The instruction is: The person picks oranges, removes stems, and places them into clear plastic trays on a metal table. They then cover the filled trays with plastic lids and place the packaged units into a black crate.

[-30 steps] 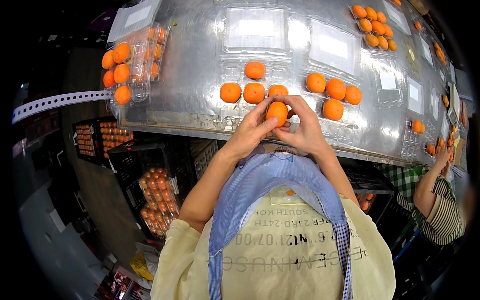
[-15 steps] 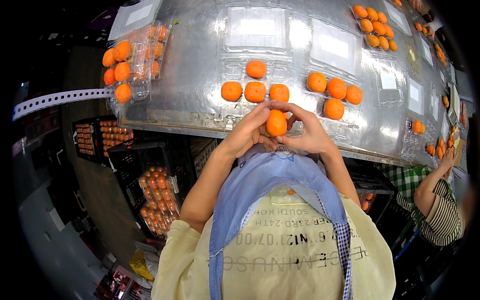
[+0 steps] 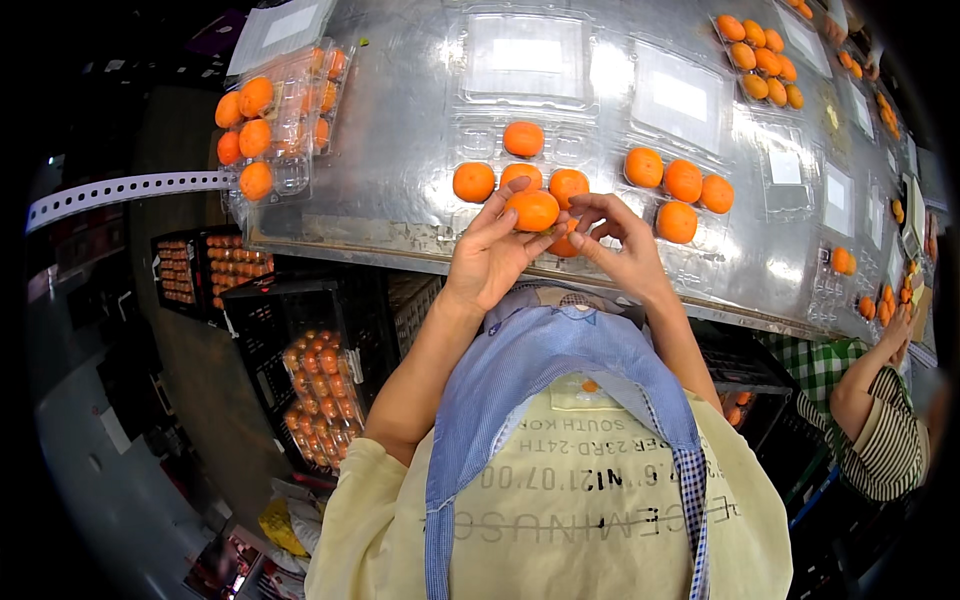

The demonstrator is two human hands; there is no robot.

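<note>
Since half a second ago, the orange fruit (image 3: 532, 211) that was being held between both hands has been shifted up and to the left, so it's pretty much being carried by the left hand (image 3: 486, 258) alone now. It's pinched there, thumb on the near side and fingers wrapped around behind, fairly closed up, just in front of the clear tray (image 3: 481, 140). Right hand (image 3: 632, 258) is held just to the right of it, half open, fingers loosely curled with the thumb spread away from them. A second fruit (image 3: 565, 240) can be seen right by that thumb, partly covered; can't be told whether it's gripped or just sitting there. Four more fruits (image 3: 473, 182) are seated in the tray, which is laid on the metal surface (image 3: 390, 140).
</note>
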